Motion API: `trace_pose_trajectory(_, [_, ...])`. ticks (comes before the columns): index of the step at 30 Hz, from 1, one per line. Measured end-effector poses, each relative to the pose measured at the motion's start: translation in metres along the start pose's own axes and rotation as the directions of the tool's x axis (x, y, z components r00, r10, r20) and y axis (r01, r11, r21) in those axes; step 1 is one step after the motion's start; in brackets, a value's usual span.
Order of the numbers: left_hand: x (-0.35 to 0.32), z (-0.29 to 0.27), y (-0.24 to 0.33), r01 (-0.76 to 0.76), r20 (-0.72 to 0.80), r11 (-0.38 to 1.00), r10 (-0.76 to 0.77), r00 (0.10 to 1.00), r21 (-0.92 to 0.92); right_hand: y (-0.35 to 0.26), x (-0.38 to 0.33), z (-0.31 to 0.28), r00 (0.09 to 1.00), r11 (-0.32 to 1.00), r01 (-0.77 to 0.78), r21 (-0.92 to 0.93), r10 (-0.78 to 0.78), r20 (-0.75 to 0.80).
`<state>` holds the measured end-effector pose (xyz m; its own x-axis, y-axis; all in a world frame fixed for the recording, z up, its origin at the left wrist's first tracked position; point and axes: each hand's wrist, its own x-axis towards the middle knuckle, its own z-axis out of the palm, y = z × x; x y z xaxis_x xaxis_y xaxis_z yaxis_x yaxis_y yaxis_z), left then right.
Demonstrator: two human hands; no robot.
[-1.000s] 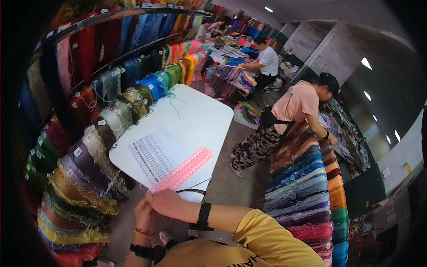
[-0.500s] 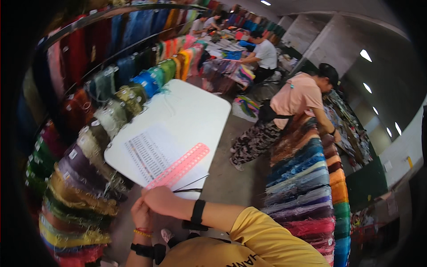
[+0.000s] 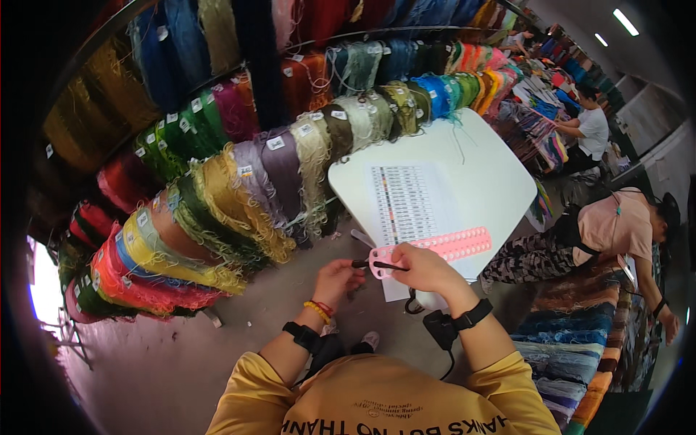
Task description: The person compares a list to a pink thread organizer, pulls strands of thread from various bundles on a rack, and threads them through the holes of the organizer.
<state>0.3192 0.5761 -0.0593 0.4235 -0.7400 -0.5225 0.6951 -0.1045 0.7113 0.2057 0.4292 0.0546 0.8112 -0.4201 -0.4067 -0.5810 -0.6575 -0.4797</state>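
A long pink strip with rows of holes [image 3: 467, 243] lies over the near part of the white table, its left end reaching past the edge. My right hand [image 3: 426, 272] is closed on this strip near its left end. A dark strand of thread [image 3: 381, 265] runs across that end, seemingly at a hole, between my two hands. My left hand [image 3: 339, 281] pinches the strand's left part just beside the strip. More dark thread [image 3: 413, 303] hangs below my right hand. A printed sheet [image 3: 402, 203] with a table of rows lies partly under the strip.
The white table [image 3: 478, 159] has a few teal threads [image 3: 458, 123] at its far edge. Racks of coloured yarn hanks [image 3: 275, 167] curve along the left, and more hanks [image 3: 565, 333] hang at right. One person in a pink shirt [image 3: 616, 225] bends at right; others work farther back.
My view has swung left, so the table appears farther right. My hands, close together before, are now apart, with the dark strand between them at the strip's end.
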Motion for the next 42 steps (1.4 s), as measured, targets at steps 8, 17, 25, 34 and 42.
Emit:
trace_pose_trajectory(8, [-0.002,-0.013,0.0,-0.003,0.181,0.992,0.026,0.983,-0.125,-0.004,0.003,-0.002,0.998,0.998,-0.016,0.057,0.013,0.06])
trace_pose_trajectory(17, [-0.043,0.003,0.046,0.1,0.385,0.863,0.115,0.916,-0.495,0.011,0.005,-0.001,0.997,0.981,0.032,0.192,-0.045,0.061])
trace_pose_trajectory(25, [-0.051,0.026,0.05,0.17,0.448,0.961,-0.055,0.893,-0.22,-0.024,-0.025,0.007,0.93,0.907,0.365,0.212,-0.345,-0.127])
trace_pose_trajectory(34, [-0.048,0.003,0.048,-0.209,0.206,0.949,0.162,0.965,0.235,-0.003,-0.003,0.006,0.896,0.939,0.281,-0.2,-0.331,-0.296])
trace_pose_trajectory(42, [-0.05,-0.049,0.072,-0.118,-0.187,0.938,0.058,0.981,-0.327,-0.005,0.003,0.002,0.944,0.954,0.229,-0.195,-0.266,-0.195])
